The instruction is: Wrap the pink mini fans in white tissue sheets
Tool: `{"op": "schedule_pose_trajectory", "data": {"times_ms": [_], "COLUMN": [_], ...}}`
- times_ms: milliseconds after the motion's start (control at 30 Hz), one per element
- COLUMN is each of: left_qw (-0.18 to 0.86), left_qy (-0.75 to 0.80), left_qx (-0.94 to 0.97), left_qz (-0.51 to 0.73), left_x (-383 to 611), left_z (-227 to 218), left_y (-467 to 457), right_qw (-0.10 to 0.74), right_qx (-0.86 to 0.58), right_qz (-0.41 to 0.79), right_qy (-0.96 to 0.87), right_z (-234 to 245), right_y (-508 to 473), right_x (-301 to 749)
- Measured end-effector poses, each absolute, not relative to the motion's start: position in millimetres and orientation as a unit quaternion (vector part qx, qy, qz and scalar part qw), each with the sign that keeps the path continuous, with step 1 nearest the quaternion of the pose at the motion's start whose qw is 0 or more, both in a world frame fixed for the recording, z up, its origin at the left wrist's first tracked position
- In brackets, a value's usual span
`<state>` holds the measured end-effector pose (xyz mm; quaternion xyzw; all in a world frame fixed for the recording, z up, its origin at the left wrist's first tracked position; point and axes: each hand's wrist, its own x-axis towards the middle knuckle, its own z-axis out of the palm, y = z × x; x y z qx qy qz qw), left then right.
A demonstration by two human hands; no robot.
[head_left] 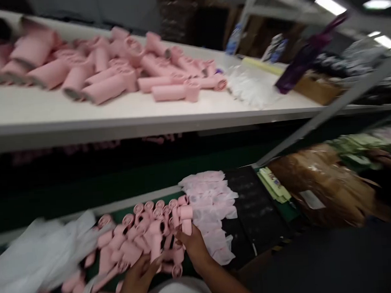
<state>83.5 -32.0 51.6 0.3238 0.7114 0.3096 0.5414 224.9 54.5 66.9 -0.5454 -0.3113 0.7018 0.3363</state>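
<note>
My left hand (pixel 139 276) is closed round the lower end of a pink plastic tubular part (pixel 155 239) with a dark round opening at its top. To its right, my right hand (pixel 192 244) grips another pink tubular part (pixel 186 218) between thumb and fingers, its wider head upward. Both hands are above a loose pile of similar pink parts (pixel 131 252), several showing round grille-like ends. Just beyond my right hand lies a row of pink parts in thin whitish bags (pixel 212 207). Blur hides the finer detail of the parts.
A large translucent plastic bag (pixel 46 257) covers the left of the green work surface. Above runs a white shelf (pixel 114 111) loaded with more pink parts (pixel 108 72). Brown plastic-wrapped goods (pixel 323 183) lie right, near another person's hand (pixel 379 155). A slanted metal post (pixel 313 117) supports the shelf.
</note>
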Motion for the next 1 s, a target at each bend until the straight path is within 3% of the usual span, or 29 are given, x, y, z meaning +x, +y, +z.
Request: {"op": "schedule_pose_trajectory", "data": {"times_ms": [167,367,667,800,1000], "left_qw": [0.521,0.47,0.135,0.092,0.124], "left_qy": [0.714,0.717,0.915,0.918,0.862], "left_qx": [0.408,0.438,0.329,0.348,0.422], "left_qz": [0.23,0.271,0.189,0.165,0.252], "left_x": [93.3,87.9,-94.9,-115.7,-98.7], "left_z": [24.0,26.6,32.8,21.0,16.5], "left_y": [-52.9,-38.5,-113.9,-101.6,-42.3], "right_qw": [0.261,0.186,0.169,0.177,0.219], "right_qx": [-0.566,-0.59,-0.546,-0.528,-0.545], "right_qz": [0.696,0.454,0.353,0.295,0.346], "right_qy": [-0.356,-0.641,-0.741,-0.776,-0.732], "right_z": [37.2,16.1,-21.6,-24.6,0.3], "right_y": [10.6,45.3,52.7,43.4,39.2], "right_x": [211.4,204.1,190.0,210.6,230.2]}}
